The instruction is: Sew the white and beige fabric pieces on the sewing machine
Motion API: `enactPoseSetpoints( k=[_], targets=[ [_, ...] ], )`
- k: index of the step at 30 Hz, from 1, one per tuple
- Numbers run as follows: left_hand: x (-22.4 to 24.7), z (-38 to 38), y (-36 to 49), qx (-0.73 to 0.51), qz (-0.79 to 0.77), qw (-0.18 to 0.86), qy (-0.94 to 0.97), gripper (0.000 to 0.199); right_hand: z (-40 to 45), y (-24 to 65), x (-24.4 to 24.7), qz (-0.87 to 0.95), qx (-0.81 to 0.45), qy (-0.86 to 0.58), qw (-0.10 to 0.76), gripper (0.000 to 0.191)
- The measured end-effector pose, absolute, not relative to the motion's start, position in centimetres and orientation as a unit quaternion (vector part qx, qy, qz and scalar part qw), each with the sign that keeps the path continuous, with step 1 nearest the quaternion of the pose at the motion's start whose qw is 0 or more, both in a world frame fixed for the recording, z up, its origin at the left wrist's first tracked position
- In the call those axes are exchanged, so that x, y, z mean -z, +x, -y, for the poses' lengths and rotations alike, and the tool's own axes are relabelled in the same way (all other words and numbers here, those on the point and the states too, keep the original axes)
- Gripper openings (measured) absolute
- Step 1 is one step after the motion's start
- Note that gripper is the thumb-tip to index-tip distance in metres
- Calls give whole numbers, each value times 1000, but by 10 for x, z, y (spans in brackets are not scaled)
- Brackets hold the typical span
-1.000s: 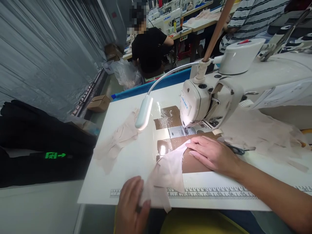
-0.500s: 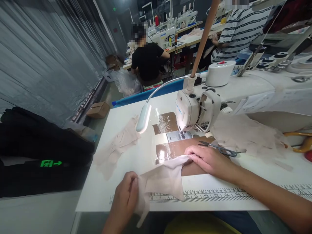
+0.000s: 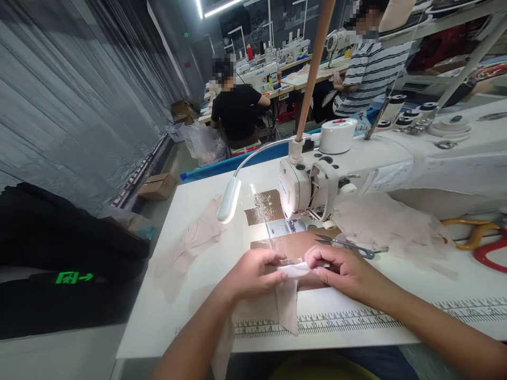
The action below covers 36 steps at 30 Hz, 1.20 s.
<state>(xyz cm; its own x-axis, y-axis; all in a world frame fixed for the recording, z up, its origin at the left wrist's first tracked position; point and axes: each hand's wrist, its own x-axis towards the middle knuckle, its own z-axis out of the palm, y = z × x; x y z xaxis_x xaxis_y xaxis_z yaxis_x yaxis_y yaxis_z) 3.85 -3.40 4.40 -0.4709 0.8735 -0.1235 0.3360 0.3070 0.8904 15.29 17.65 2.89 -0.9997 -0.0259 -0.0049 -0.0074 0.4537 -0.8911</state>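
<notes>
A pale pink piece of fabric (image 3: 287, 306) hangs from both my hands over the front of the sewing table, its lower part lying across the printed ruler. My left hand (image 3: 257, 272) pinches its top edge between thumb and fingers. Close beside it, my right hand (image 3: 330, 266) grips the same edge, which looks folded into a narrow strip between the two hands. Thread snips (image 3: 348, 246) lie just behind my right hand, apart from it. The sewing machine head (image 3: 297, 187) stands beyond my hands, and its needle area holds no part of this fabric.
More pale fabric lies left on the table (image 3: 194, 240) and under the machine arm (image 3: 388, 219). Orange-handled scissors (image 3: 469, 232) and a red handle (image 3: 491, 258) are at right. A lamp (image 3: 229, 200) bends over the table. Two people (image 3: 240, 113) sit at machines behind.
My left hand has moved right and up, close to my right hand, and now holds the fabric's top edge there. The fabric, stretched between my hands before, now hangs slack. The view has shifted slightly.
</notes>
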Motion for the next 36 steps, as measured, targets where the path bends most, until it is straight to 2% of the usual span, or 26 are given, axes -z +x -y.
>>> enactPoseSetpoints(
  k=[3, 6, 10, 19, 23, 25, 29, 31, 33, 36],
  targets=[
    [-33, 24, 35, -450, -715, 375, 382, 18, -180, 154, -33, -851, 525, 16, -1, 19],
    [-26, 25, 31, -467, -702, 397, 364, 21, -183, 153, -34, -858, 512, 50, -7, 23],
    [-24, 29, 26, -465, -698, 415, 353, 26, -183, 152, -29, -852, 516, 87, -11, 21],
    [-25, 34, 19, -451, -708, 416, 350, 31, -184, 151, -26, -871, 481, 91, -36, 21],
    [-30, 37, 18, -435, -739, 372, 354, 20, -185, 151, -23, -902, 423, 23, -80, 23],
    [-40, 40, 22, -410, -773, 300, 380, 13, -186, 154, -20, -919, 373, -16, -127, 25],
    [-66, 55, 38, -266, -832, -32, 485, 20, -191, 169, -17, -921, 262, -115, -263, 26],
    [-74, 66, 47, -193, -819, -137, 522, 23, -194, 179, -15, -910, 236, -156, -303, 25],
    [-73, 79, 54, -141, -816, -119, 549, 24, -199, 187, -12, -917, 226, -179, -274, 27],
    [-57, 102, 62, -94, -836, 34, 540, 24, -208, 198, -4, -940, 218, -194, -178, 30]
  ],
)
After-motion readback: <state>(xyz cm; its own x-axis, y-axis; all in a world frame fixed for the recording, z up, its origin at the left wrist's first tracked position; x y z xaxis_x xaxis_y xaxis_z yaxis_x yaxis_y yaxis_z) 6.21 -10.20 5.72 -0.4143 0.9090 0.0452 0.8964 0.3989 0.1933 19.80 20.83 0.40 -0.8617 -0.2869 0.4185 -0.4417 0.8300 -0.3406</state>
